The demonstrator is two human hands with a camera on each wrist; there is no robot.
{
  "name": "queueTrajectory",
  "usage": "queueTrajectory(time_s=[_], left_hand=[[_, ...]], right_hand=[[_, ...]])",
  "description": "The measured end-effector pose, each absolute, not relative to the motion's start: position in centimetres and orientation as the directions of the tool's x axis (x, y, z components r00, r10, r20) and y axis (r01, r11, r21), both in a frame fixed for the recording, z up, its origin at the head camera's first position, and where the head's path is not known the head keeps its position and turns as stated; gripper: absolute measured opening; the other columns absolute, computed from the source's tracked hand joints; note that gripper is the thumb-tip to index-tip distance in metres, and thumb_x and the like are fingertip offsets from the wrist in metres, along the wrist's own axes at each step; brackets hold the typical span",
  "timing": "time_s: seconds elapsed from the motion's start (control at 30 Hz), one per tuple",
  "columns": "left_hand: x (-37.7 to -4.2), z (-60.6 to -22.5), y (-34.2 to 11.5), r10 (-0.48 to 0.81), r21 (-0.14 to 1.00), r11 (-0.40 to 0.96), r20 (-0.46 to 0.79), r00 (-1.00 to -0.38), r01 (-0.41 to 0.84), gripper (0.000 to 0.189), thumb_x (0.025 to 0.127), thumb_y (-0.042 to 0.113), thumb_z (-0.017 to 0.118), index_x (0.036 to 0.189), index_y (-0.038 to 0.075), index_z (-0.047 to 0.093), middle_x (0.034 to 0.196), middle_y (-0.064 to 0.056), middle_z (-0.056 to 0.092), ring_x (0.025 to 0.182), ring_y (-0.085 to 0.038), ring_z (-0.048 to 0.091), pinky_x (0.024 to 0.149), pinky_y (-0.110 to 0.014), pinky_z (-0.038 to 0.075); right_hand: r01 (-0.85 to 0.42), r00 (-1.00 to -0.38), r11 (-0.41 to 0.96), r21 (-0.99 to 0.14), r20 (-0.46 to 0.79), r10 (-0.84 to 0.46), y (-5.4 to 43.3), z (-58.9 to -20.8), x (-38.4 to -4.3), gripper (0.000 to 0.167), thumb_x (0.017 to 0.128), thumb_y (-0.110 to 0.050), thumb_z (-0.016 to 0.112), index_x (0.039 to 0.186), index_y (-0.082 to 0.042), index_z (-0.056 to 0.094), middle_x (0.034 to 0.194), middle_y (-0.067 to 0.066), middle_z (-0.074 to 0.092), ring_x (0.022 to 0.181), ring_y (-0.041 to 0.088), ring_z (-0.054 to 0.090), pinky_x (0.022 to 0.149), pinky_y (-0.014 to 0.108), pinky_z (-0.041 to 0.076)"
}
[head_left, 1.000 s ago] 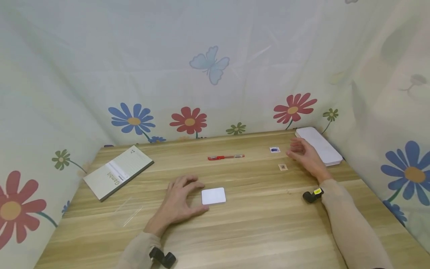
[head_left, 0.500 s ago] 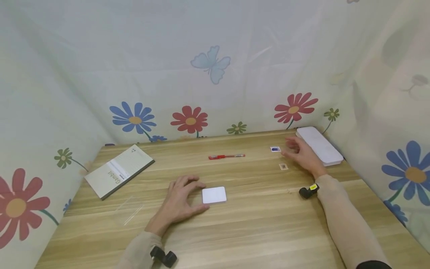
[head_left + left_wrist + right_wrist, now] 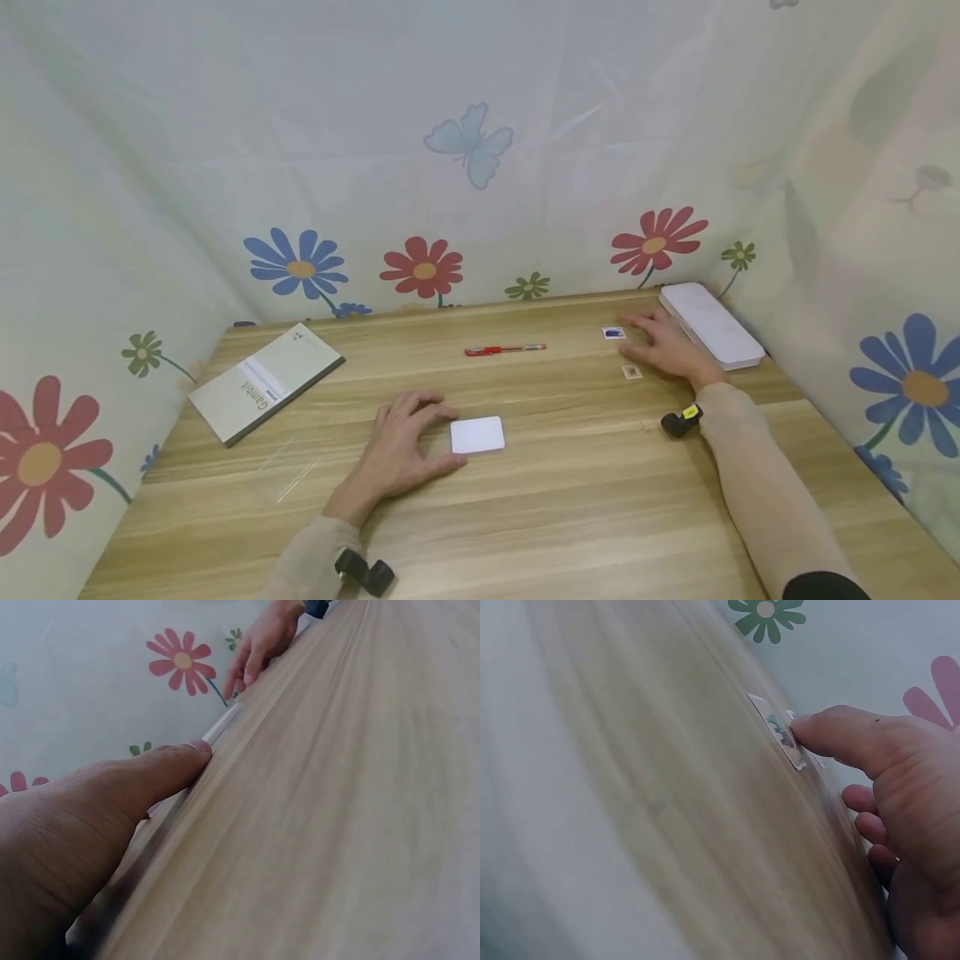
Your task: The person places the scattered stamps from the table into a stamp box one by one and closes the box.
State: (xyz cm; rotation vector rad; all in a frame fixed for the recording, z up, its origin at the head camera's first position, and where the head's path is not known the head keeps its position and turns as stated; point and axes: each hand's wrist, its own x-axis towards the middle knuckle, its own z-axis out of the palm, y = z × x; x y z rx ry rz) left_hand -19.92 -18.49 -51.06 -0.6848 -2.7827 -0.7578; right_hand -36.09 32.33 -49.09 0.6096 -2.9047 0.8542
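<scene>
We see the left hand at the left edge of the white card. Wide desk separates the right hand, beside two stamps (both hands' fingers apart).

"What colour is the card?"
"Plain white, like the case."
"And the far slip?"
"Blue-violet picture, white border; the near slip is pale tan with a dark motif."
"The pen?"
"Red, partly clear. The notebook is pale grey with gold lettering and a dark edge."
"Any pattern on the curtain?"
"Red, blue and green flowers and a pale blue butterfly on off-white. The table has tan wood grain."
</scene>
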Motion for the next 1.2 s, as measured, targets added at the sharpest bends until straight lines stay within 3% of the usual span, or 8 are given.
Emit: queueTrajectory(time_s=[0.27,0.57,0.8,1.2], left_hand=[[-19.9,-51.3,-18.4,0.381,0.442,0.767,0.271,-0.884,0.466,0.067,0.083,0.066,0.091,0.139,0.032,0.074,0.158,-0.005,0.058,0.150,-0.034,0.048,0.121,-0.063,0.029],[-20.0,-51.4,-18.5,0.383,0.443,0.761,0.283,-0.879,0.474,0.068,0.083,0.066,0.091,0.139,0.031,0.074,0.157,-0.006,0.058,0.149,-0.034,0.048,0.121,-0.064,0.029],[-19.9,-51.3,-18.5,0.380,0.443,0.765,0.277,-0.883,0.468,0.067,0.083,0.066,0.091,0.138,0.031,0.074,0.157,-0.006,0.059,0.149,-0.034,0.048,0.120,-0.064,0.030],[-20.0,-51.2,-18.5,0.371,0.446,0.771,0.265,-0.890,0.454,0.066,0.083,0.065,0.091,0.138,0.032,0.074,0.158,-0.004,0.058,0.150,-0.033,0.048,0.122,-0.064,0.029]], right_hand=[[-0.364,-0.930,0.778,-0.512,0.153,-0.334,31.9,-49.4,-36.1,0.061,0.108,-0.032,0.074,0.161,-0.006,0.056,0.152,0.031,0.044,0.142,0.050,0.040,0.123,0.069,0.029],[-0.373,-0.928,0.698,-0.611,0.237,-0.289,31.7,-50.1,-36.2,0.043,0.103,-0.026,0.082,0.140,-0.005,0.075,0.138,0.024,0.051,0.129,0.043,0.048,0.114,0.061,0.034],[-0.374,-0.927,0.660,-0.651,0.241,-0.286,31.8,-50.4,-36.1,0.033,0.102,-0.023,0.084,0.131,-0.007,0.081,0.136,0.023,0.053,0.126,0.039,0.049,0.108,0.054,0.035],[-0.420,-0.907,0.653,-0.630,0.283,-0.311,31.9,-50.5,-36.0,0.023,0.102,-0.011,0.082,0.123,-0.002,0.083,0.140,0.028,0.056,0.134,0.045,0.049,0.116,0.060,0.033]])
